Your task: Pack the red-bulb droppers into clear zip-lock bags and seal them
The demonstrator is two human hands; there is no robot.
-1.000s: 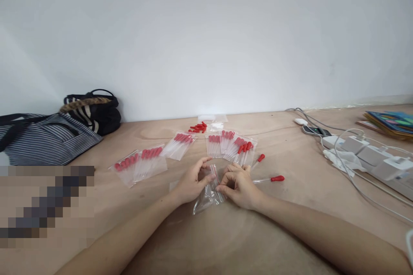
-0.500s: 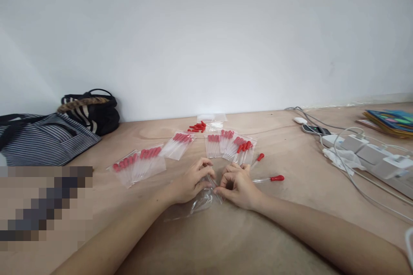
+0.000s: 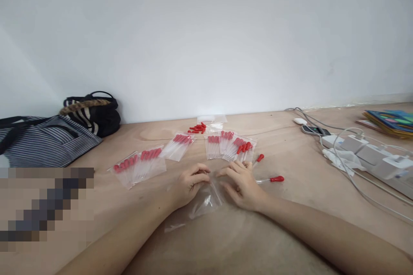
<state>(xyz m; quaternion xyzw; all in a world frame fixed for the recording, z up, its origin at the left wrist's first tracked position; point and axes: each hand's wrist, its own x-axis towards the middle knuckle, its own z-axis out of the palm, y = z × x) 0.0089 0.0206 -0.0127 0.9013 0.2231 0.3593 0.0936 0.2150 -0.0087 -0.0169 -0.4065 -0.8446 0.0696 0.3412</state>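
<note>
A clear plastic bag (image 3: 201,206) lies on the table between my hands, its zip edge toward the right. My left hand (image 3: 192,184) pinches the bag's upper edge between thumb and fingers. My right hand (image 3: 240,184) is just right of the bag, fingers apart, with nothing seen in it. Beside it lie a loose dropper with a red bulb (image 3: 276,178) and another dropper (image 3: 260,158), partly behind the fingers. More red-bulbed droppers (image 3: 244,147) rest on a filled bag beyond the right hand.
Filled bags of droppers (image 3: 150,165) fan out across the table, with loose red bulbs (image 3: 197,128) and glass tubes behind. Striped bags (image 3: 54,142) stand at the left. Power strips (image 3: 368,150), cables, a phone (image 3: 314,130) and booklets (image 3: 392,121) lie at the right.
My right fingers have opened and come off the bag's edge, moving slightly right. My left hand has shifted slightly left, and the bag lies flatter and lower.
</note>
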